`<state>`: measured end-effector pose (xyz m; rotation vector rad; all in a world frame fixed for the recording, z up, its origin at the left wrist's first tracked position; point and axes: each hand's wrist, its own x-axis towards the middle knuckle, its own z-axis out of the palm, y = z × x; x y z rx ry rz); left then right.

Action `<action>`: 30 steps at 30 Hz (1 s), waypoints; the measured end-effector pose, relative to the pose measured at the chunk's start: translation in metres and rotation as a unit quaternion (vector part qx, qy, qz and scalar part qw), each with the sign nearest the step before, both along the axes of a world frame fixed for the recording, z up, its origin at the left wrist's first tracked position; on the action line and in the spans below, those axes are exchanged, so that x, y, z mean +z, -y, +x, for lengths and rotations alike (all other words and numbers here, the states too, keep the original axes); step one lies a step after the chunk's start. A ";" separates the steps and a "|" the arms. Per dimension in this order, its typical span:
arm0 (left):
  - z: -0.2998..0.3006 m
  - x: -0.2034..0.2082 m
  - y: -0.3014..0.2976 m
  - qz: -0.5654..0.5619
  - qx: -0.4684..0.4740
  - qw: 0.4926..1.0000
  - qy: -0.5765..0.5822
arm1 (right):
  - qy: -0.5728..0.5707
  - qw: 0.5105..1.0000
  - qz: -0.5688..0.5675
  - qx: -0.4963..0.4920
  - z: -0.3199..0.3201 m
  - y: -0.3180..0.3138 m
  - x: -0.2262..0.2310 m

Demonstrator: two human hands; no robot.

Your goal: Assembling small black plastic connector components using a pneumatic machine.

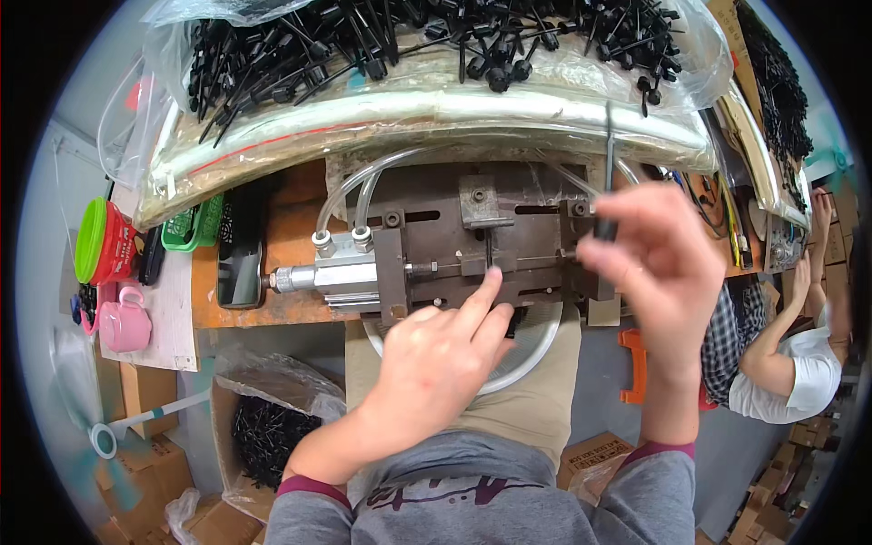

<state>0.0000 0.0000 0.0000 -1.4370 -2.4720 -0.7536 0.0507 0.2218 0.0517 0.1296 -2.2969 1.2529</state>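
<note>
My right hand (668, 263), slightly blurred, is raised at the right end of the metal fixture. Its thumb and fingers pinch a black plastic part with a long thin stem (609, 150), which points upward. My left hand (445, 359) reaches over the fixture's front edge. Its index finger is stretched out, the tip at a small block (477, 265) in the middle of the dark fixture plate (436, 195). A thin black stem (490, 243) stands at that fingertip. Something black shows beside my left fingers; whether they touch it is unclear.
A silver air cylinder (336, 277) with clear hoses (350, 186) sits on the fixture's left. Behind lies a plastic-lined tray (436, 113) heaped with black stemmed parts (495, 54). A phone (242, 263) and pink mug (125, 322) stand left. Another person (790, 363) sits at right.
</note>
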 end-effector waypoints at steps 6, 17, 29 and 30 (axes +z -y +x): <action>-0.056 0.046 -0.013 0.220 0.017 0.974 -0.048 | 0.047 0.993 0.101 0.048 0.037 0.036 -0.048; -0.151 0.066 -0.078 0.094 0.059 0.992 -0.057 | 0.052 0.947 0.316 0.009 0.025 0.058 -0.068; -0.077 0.070 -0.002 0.313 -0.045 0.921 0.227 | 0.004 0.952 0.304 0.021 -0.012 0.023 -0.011; -0.067 0.065 0.003 0.287 -0.028 0.942 0.173 | -0.058 0.949 0.308 -0.012 -0.027 0.014 -0.006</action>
